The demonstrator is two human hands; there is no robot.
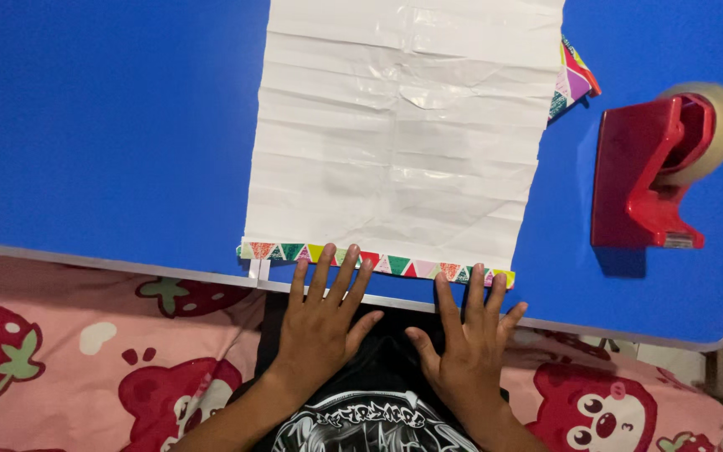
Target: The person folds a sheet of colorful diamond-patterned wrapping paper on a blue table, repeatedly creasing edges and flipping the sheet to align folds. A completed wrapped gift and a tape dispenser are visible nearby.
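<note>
From the head camera, a large creased sheet of white paper (399, 125) lies face down on a blue table (102, 125), its near edge folded over into a narrow patterned strip (378, 261) of coloured triangles. The left hand (321, 322) lies flat with fingers spread, its fingertips (329, 251) pressing the strip close to the table's near edge. The right hand (466, 339) is likewise flat and spread, fingertips (478, 271) on the strip's right part. A patterned corner (573, 78) of the paper peeks out at the sheet's far right. Well to the right stands a red tape dispenser (646, 176) with its roll. Below the table shows a pink strawberry-print cloth (85, 360).
</note>
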